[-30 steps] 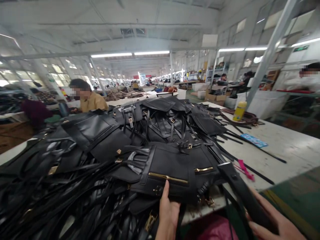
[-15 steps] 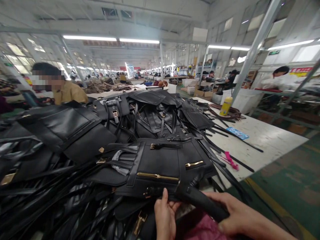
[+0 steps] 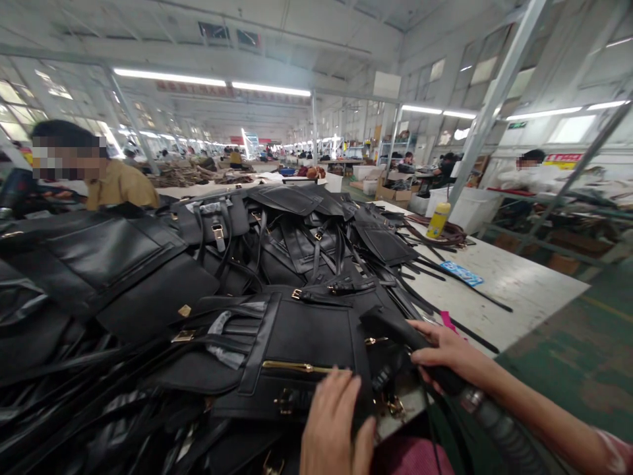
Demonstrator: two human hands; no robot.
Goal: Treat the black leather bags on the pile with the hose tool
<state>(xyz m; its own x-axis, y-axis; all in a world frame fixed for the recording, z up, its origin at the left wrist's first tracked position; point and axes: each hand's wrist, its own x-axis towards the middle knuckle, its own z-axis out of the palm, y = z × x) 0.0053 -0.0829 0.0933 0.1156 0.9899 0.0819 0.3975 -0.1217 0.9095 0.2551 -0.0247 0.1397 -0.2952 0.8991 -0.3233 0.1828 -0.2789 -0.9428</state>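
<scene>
My left hand [image 3: 333, 422] lies flat, fingers stretched, on the near edge of a black leather bag panel [image 3: 301, 346] with a gold zipper [image 3: 291, 365]. My right hand [image 3: 445, 353] is closed around a wide black strap [image 3: 395, 328], which it holds over the panel's right side. The strap runs on past my right wrist toward the lower right. The panel sits on top of a large heap of black bag pieces and straps [image 3: 148, 284] covering the white worktable [image 3: 519, 284].
A yellow bottle [image 3: 438, 220], a blue label [image 3: 461, 272] and a pink tool [image 3: 448, 321] lie on the table's right part. A person in a mustard top [image 3: 116, 185] works behind the heap. A metal post [image 3: 494, 99] rises at right; green floor lies beyond the table edge.
My right hand has carried the strap up from the table edge onto the panel's right side. My left hand has shifted from pinching the panel edge to lying flat on it.
</scene>
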